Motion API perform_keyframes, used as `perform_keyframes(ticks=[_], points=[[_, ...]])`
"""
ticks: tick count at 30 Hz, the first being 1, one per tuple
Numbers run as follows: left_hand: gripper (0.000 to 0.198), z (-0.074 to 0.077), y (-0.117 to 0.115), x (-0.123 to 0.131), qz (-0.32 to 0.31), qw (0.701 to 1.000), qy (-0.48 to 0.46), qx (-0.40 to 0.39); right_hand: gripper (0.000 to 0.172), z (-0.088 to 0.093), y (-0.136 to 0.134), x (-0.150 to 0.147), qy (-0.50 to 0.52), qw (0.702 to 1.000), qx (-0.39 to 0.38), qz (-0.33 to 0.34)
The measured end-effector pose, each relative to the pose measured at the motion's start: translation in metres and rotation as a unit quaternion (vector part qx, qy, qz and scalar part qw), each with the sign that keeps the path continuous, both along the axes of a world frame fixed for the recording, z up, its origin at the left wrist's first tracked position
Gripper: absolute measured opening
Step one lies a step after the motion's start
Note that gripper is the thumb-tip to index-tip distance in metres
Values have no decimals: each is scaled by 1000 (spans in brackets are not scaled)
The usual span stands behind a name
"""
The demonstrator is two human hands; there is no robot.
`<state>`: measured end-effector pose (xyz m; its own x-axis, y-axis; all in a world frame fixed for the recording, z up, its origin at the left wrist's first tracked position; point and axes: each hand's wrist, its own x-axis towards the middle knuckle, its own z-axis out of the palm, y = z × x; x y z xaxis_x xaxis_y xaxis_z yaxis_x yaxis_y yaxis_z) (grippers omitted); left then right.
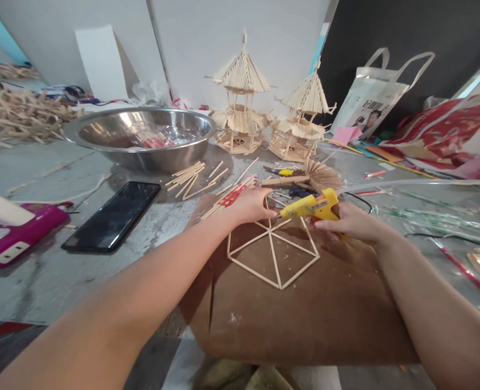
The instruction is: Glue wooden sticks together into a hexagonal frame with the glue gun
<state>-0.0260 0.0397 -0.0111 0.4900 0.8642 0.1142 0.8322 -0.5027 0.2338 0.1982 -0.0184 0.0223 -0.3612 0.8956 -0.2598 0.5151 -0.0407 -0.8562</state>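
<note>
A hexagonal frame of thin wooden sticks (273, 254), with spokes meeting near its middle, lies flat on brown cardboard (304, 319). My left hand (250, 206) is at its far left side, thumb and forefinger curved around the sticks there; its other fingers are partly hidden. My right hand (349, 222) grips a yellow hot glue gun (310, 207). The nozzle points left, close to my left thumb and above the frame's far part. Beside my left hand lies a bundle of sticks in a red-and-white wrapper (232, 196).
Loose sticks (186, 176) and a black phone (113, 216) lie left, near a purple power strip (20, 233). Behind are a steel basin (142, 154) and two stick pagodas (243, 81). Pliers (282, 172), a folded paper fan (323, 174) and plastic wrappers (434, 211) lie farther right.
</note>
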Motion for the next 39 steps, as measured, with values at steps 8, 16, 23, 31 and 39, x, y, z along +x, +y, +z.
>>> perform_keyframes(ticks=[8,16,23,31,39], points=[[80,1,1,-2,-31,999,27,-35,20,2,0,0,10,1000,-2,8],[78,7,0,-3,-39,998,5,-51,21,-5,2,4,-11,1000,-20,0],[83,7,7,-15,-40,987,-76,-134,18,3,6,31,161,983,70,-57],[91,9,3,-12,-44,991,-5,-127,22,6,4,35,175,978,87,-75],[96,4,6,-12,-42,993,14,-114,22,0,7,32,189,980,47,-37]])
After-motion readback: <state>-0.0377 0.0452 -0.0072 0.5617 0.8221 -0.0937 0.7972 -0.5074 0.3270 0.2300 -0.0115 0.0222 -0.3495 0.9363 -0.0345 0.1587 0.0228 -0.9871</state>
